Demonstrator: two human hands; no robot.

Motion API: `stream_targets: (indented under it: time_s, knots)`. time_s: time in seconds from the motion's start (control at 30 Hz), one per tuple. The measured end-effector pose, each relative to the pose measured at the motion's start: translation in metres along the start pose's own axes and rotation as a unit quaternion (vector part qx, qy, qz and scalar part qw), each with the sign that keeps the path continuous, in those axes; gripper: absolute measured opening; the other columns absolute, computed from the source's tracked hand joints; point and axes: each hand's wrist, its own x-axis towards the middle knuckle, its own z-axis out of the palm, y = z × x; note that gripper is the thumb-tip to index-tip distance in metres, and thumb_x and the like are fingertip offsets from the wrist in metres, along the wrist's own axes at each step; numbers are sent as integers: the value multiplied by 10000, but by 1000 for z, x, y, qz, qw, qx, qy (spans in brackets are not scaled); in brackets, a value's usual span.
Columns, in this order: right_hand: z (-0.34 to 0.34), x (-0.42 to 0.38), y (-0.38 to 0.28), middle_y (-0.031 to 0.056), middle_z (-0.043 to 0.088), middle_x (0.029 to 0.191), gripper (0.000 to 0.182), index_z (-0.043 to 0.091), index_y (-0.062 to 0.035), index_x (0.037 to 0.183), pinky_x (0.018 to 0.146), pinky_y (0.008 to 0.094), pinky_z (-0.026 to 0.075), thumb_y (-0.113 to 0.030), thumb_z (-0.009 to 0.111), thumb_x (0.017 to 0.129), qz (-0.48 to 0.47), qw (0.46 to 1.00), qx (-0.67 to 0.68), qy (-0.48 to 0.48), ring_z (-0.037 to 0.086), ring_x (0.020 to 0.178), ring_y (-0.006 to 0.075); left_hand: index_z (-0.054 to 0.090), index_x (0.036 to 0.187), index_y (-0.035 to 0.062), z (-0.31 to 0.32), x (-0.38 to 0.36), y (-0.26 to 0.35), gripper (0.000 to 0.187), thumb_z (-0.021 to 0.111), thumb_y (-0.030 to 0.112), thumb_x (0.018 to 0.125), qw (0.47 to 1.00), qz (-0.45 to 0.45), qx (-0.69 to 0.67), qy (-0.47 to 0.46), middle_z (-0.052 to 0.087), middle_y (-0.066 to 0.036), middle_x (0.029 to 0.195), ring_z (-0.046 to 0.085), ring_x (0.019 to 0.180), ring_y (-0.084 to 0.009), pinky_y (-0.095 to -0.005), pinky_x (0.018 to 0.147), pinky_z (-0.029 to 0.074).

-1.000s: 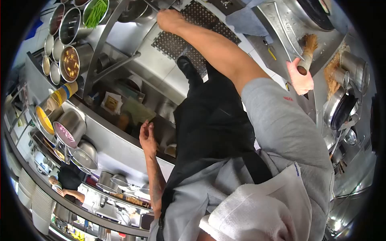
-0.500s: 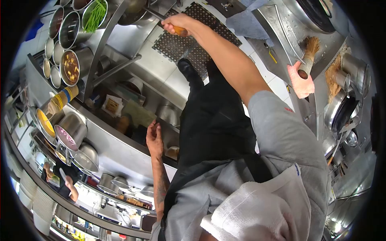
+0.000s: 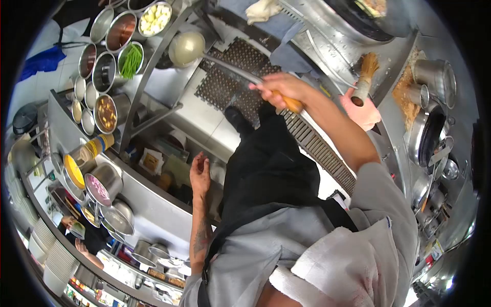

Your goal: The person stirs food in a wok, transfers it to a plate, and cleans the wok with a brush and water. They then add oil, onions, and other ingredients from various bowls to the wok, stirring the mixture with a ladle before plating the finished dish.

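Observation:
My right hand [image 3: 279, 91] is closed around the wooden-ended handle of a long metal ladle [image 3: 230, 66]. The ladle's round bowl, with something pale in it, hangs over the floor beside the counter's metal post. My left hand [image 3: 200, 171] hangs low by the counter's under-shelf, fingers loosely curled and nothing visible in them. Beyond the ladle bowl, to the left, stand metal pots with chopped green stalks [image 3: 131, 60], pale cut chunks [image 3: 155, 19] and a brown sauce with pieces [image 3: 105, 113].
On the right, a wok [image 3: 353, 23] sits on the stove beside a bamboo brush [image 3: 365, 77] and a pink cloth [image 3: 363, 113]. Pots of yellow liquid [image 3: 74, 171] and pink pieces [image 3: 97, 188] stand left. Another person's hand [image 3: 82, 247] shows at lower left. A perforated mat [image 3: 215, 84] covers the floor.
My right hand has swung rightward and down with the ladle, bringing its bowl into fuller view. My view has shifted; the left hand stays low by the shelf.

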Motion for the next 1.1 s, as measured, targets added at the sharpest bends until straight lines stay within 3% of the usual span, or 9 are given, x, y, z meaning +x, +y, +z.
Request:
stream_targets:
  time_s: [0.33,0.43,0.63,0.7,0.77,0.83,0.87,0.93,1.1]
  knots:
    - [58,-327,-33,-38,392,662,341,501,14,1303,322,173,273,-144,501,1001,-65,986,123,94,348,415,-7,588,1262,63,85,87,126,342,586,261,983,973,158,0,-168,698,-64,798,643,695,-106,-257,606,472]
    - [72,-383,-38,-34,421,680,328,542,1,1279,322,165,283,-159,532,994,-146,963,169,151,342,413,-6,606,1208,16,138,98,193,265,587,152,981,941,221,-87,-242,693,-82,791,668,715,-132,-268,678,531]
    - [1,-365,-52,-24,496,717,308,560,-52,1254,409,235,387,-130,580,957,-286,911,54,293,471,505,59,585,1232,-9,234,94,370,289,568,151,992,832,444,13,-332,687,-64,845,604,770,-84,-257,706,496]
    - [-63,-330,-60,27,572,744,350,547,-45,1280,449,291,442,-119,568,938,-300,903,-8,308,567,552,136,626,1179,-2,264,85,432,264,602,139,957,797,511,72,-314,697,-90,883,641,802,-144,-285,731,506]
    - [-99,-298,-58,86,642,768,397,532,-34,1308,488,353,505,-108,562,920,-287,883,-71,364,644,587,217,674,1091,15,302,88,485,230,638,161,917,689,701,43,-178,706,-120,924,674,822,-265,-364,781,516]
    - [-112,-274,-57,269,686,908,498,481,-11,1366,704,498,549,-93,542,879,-220,551,-453,665,688,796,423,717,1014,64,330,96,527,204,656,214,890,609,787,88,-46,714,-127,892,667,836,-355,-423,861,488]
    - [-105,-269,-66,366,619,1013,559,444,1,1393,867,549,486,-98,543,851,-223,597,-379,671,616,954,509,717,1014,64,345,108,536,204,656,214,890,605,790,85,-53,714,-127,892,667,836,-355,-423,861,488]
    - [-115,-243,-84,355,631,996,542,455,-1,1387,849,546,495,-104,542,862,-222,559,-352,717,626,937,501,740,949,96,366,128,547,210,660,278,881,693,642,268,-189,716,-123,824,670,832,-345,-437,902,456]
    - [-151,-210,-128,340,655,948,529,469,-1,1386,806,532,519,-138,571,886,-270,476,-334,767,652,878,490,755,890,131,360,150,552,199,657,304,871,667,701,198,-155,705,-131,765,671,795,-350,-475,876,452]
